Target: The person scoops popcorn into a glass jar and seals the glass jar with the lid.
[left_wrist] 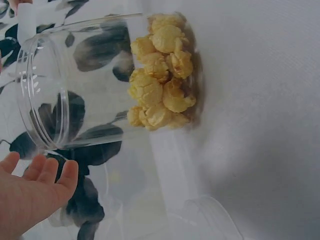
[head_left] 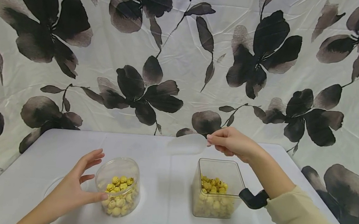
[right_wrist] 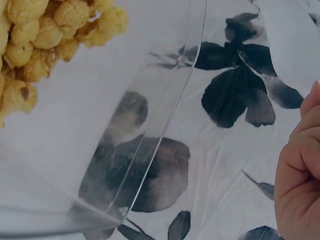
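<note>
My right hand (head_left: 233,143) grips a translucent white scoop (head_left: 187,144) by its end, above the table. The scoop looks to hold nothing. Below and in front of that hand stands a square clear container (head_left: 201,205) with yellow popcorn (head_left: 213,187) in it. In the right wrist view, curled fingers (right_wrist: 300,170) show at the right edge. My left hand (head_left: 81,178) is spread beside a round clear jar (head_left: 118,163), which holds popcorn (left_wrist: 160,75) at its bottom. Its thumb overlaps the jar in the head view; whether it touches, I cannot tell.
A clear round lid (head_left: 48,188) lies on the white table (head_left: 160,208), partly behind the left forearm. A black mount (head_left: 253,198) sits at the right wrist, close to the square container's corner. A floral cloth (head_left: 183,56) hangs behind the table.
</note>
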A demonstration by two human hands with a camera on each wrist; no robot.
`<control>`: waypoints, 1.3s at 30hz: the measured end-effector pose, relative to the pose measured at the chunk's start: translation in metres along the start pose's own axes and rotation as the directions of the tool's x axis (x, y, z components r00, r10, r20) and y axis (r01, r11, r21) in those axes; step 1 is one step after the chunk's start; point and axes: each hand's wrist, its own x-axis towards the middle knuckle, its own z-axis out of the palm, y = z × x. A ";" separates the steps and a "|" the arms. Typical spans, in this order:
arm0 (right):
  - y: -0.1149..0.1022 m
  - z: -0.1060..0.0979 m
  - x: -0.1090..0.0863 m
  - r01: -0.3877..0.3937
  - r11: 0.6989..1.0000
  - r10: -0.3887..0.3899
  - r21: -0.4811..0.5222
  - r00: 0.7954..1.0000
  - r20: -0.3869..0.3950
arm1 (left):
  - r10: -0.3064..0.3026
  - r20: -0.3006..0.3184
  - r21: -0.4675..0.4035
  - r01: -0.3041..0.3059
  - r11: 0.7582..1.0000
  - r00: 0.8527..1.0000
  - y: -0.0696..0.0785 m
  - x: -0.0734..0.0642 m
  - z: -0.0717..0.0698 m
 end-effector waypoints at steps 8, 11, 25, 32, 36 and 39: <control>0.004 -0.014 -0.013 -0.005 1.000 0.005 0.011 1.000 -0.017 | 0.095 -0.052 -0.034 -0.097 0.995 0.994 0.013 0.005 -0.002; 0.005 -0.020 -0.018 -0.001 1.000 0.002 0.013 1.000 -0.016 | 0.096 -0.050 -0.040 -0.098 0.994 0.994 0.020 0.008 -0.003; 0.020 -0.046 -0.043 0.005 1.000 -0.005 -0.008 1.000 -0.005 | 0.162 0.019 -0.158 -0.157 0.975 0.987 0.061 0.022 0.012; 0.026 -0.056 -0.052 0.022 0.998 -0.022 -0.061 1.000 0.004 | 0.157 0.054 -0.199 -0.143 0.969 0.986 0.069 0.027 0.027; 0.028 -0.062 -0.057 0.037 0.992 -0.036 -0.120 0.999 0.005 | 0.168 0.075 -0.252 -0.144 0.957 0.983 0.076 0.030 0.040; 0.028 -0.064 -0.061 0.033 0.986 -0.032 -0.161 0.999 0.007 | 0.181 0.108 -0.316 -0.139 0.938 0.977 0.083 0.033 0.052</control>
